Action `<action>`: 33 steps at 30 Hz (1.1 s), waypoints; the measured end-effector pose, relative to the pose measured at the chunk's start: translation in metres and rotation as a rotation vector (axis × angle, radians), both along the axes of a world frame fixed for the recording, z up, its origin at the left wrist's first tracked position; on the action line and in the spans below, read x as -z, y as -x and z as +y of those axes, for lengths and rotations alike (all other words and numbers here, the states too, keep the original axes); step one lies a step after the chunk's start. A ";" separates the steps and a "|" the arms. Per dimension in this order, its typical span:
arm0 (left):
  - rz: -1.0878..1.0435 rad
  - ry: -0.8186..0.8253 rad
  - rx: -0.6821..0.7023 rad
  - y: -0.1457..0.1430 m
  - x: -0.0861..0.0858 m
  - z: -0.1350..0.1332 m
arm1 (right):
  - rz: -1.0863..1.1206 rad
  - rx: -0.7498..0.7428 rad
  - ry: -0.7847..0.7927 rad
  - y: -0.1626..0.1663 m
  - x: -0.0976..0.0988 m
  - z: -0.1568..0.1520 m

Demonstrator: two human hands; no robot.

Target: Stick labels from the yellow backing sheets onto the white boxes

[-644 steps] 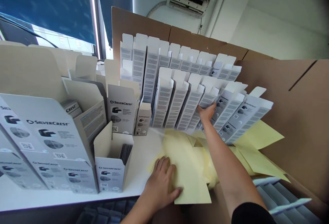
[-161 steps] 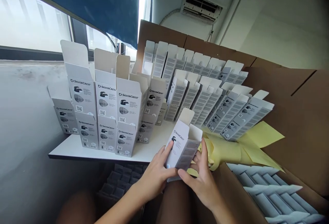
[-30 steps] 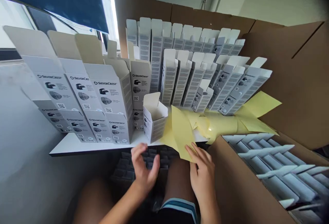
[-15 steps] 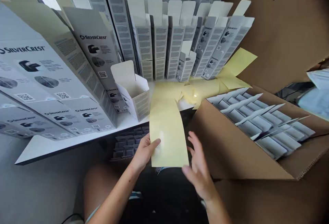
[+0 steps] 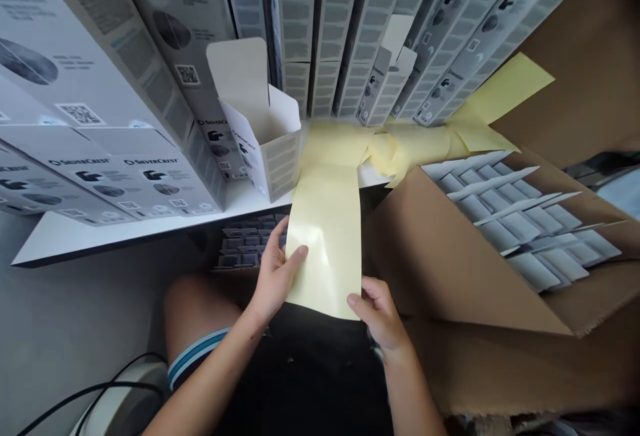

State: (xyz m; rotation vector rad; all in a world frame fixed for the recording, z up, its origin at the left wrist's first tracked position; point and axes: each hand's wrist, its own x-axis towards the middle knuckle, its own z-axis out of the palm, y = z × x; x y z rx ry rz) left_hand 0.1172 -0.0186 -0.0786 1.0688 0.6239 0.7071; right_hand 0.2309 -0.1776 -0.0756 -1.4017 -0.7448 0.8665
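Note:
A glossy pale-yellow paper strip hangs over the front of the white table toward my lap. My left hand grips its left edge, thumb on top and fingers behind. At the lower right corner, my right hand pinches the strip between thumb and fingers. The strip's far end lies on the table among more crumpled yellow paper. Just left of it stands an open white carton, its lid flap raised.
Rows of printed SilverCrest boxes stand on the table at left and back. To the right, a large cardboard box holds several packed white cartons. Another box of small cartons sits below the table edge. Black cables run at lower left.
My right hand has closed on the strip's lower right corner, from open beside it. My left hand keeps its hold. The view has tilted down and closer.

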 end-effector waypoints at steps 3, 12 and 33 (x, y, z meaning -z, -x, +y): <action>-0.003 -0.087 -0.021 -0.008 0.000 0.004 | -0.073 -0.016 -0.031 0.002 -0.005 -0.009; 0.123 -0.500 -0.091 -0.010 0.001 0.000 | -0.116 0.093 -0.055 0.006 0.001 -0.015; -0.099 -0.303 -0.050 0.015 0.018 -0.027 | 0.278 -0.009 0.066 0.016 0.022 0.000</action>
